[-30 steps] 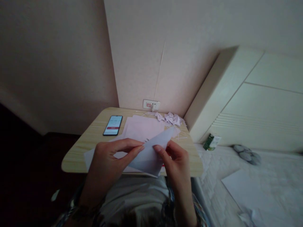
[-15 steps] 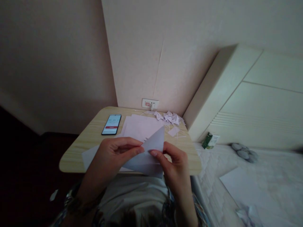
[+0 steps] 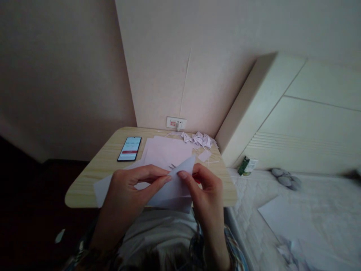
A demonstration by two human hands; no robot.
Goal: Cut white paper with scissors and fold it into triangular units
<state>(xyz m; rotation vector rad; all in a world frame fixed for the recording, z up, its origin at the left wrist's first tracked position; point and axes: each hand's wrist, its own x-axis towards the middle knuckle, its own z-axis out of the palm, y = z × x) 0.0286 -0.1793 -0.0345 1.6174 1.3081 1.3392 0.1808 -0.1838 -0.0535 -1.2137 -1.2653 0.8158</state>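
Observation:
A partly folded sheet of white paper (image 3: 172, 192) is held up above the front edge of the small table. My left hand (image 3: 135, 184) pinches its left side between thumb and fingers. On the right, my right hand (image 3: 204, 184) grips the sheet near its pointed upper corner, thumb on the near face. Just behind the paper, scissor blades (image 3: 172, 166) poke out, and a bit of red shows by my right fingers. A stack of white paper (image 3: 166, 150) lies beyond on the table.
On the wooden table (image 3: 87, 184) a phone (image 3: 129, 149) lies at left, its screen lit. Several folded paper pieces (image 3: 200, 139) and paper scraps (image 3: 205, 155) are at the back right. A wall socket (image 3: 176, 123) is behind. A bed (image 3: 248, 203) with a green-white box (image 3: 247, 166) stands right.
Both hands still hold the paper. Its upper corner has tipped down and curled toward me, and my thumbs are closer together. The whole view has shifted slightly.

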